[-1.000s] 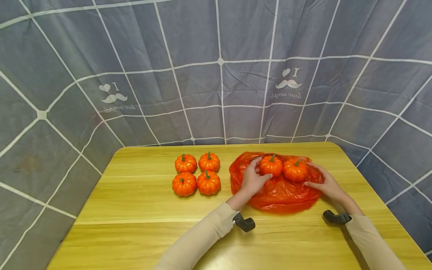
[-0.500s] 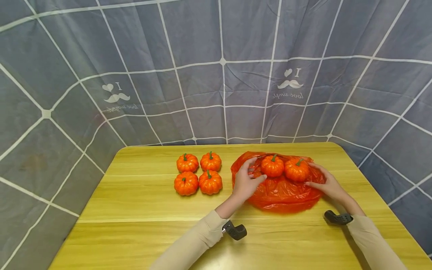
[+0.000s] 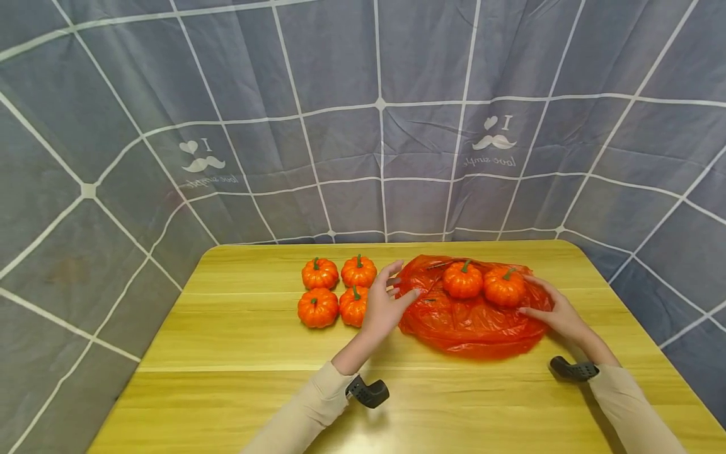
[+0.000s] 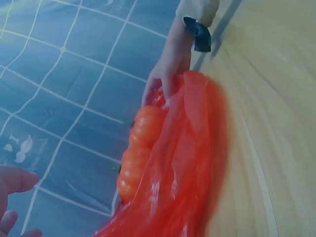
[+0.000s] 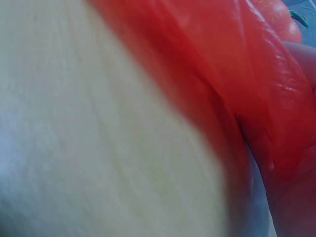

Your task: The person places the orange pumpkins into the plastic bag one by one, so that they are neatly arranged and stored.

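Observation:
Two small orange pumpkins, one on the left [image 3: 462,280] and one on the right [image 3: 503,287], sit on the red plastic bag [image 3: 473,331]. My left hand [image 3: 384,308] is between the bag and the pumpkin group, fingers spread, nothing held; it partly covers a near pumpkin [image 3: 351,308]. At the bag's right side, my right hand [image 3: 561,313] holds the bag's edge between thumb and curved fingers, close beside the right pumpkin. The left wrist view shows that hand [image 4: 169,71] at the bag's far end. Red film [image 5: 276,98] hides part of the right hand in its wrist view.
Several pumpkins stand grouped left of the bag, including a back one [image 3: 320,273] and a near one [image 3: 317,308]. Everything rests on a wooden table [image 3: 238,353]. Behind hangs a grey-blue curtain [image 3: 340,145] with white grid lines.
My left hand has left the left pumpkin on the bag and moved left, off the bag, toward the pumpkin group. The right hand stays at the bag's right side.

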Available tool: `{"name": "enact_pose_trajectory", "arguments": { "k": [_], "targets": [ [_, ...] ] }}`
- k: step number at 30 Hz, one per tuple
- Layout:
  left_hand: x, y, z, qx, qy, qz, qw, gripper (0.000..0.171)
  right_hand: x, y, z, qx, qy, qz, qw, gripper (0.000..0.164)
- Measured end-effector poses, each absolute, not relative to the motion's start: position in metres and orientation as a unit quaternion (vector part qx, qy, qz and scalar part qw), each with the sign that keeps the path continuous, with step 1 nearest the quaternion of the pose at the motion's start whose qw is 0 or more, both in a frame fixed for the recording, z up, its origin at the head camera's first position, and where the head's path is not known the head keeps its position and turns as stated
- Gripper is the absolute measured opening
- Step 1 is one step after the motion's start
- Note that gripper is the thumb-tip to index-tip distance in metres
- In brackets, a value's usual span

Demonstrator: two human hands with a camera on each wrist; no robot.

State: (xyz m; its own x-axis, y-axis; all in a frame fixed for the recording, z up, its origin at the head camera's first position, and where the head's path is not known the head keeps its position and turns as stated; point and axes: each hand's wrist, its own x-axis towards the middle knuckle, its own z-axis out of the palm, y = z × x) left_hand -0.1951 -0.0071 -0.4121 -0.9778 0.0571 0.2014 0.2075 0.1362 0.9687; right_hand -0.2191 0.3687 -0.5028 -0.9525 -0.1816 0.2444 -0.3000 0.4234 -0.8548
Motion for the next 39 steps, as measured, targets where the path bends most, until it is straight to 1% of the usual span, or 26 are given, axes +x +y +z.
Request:
{"name": "enact_pose_trajectory", "arguments": {
  "k": [8, 12, 17, 23, 27, 33, 39],
  "targets": [
    [-0.192, -0.026, -0.411, -0.083, -0.763, -0.637, 0.074, 0.057, -0.218, 0.372, -0.503, 0.141, -0.855, 0.494, 0.072, 0.071],
    [-0.191, -0.038, -0.411, -0.078, -0.771, -0.626, 0.085, 0.056, -0.219, 0.371, -0.502, 0.141, -0.853, 0.496, 0.071, 0.070],
    [-0.192, -0.053, -0.410, -0.076, -0.772, -0.621, 0.111, 0.055, -0.219, 0.371, -0.502, 0.140, -0.852, 0.500, 0.070, 0.070],
    [-0.192, -0.070, -0.409, -0.073, -0.773, -0.618, 0.127, 0.055, -0.219, 0.371, -0.502, 0.145, -0.852, 0.498, 0.073, 0.070],
    [-0.191, -0.080, -0.408, -0.074, -0.766, -0.620, 0.152, 0.054, -0.218, 0.370, -0.501, 0.146, -0.851, 0.499, 0.072, 0.069],
    [-0.174, -0.092, -0.387, -0.053, -0.765, -0.619, 0.167, 0.050, -0.217, 0.370, -0.501, 0.142, -0.854, 0.496, 0.070, 0.070],
    [-0.167, -0.111, -0.386, -0.045, -0.752, -0.619, 0.222, 0.042, -0.218, 0.368, -0.501, 0.145, -0.847, 0.507, 0.065, 0.069]
  ]
}}
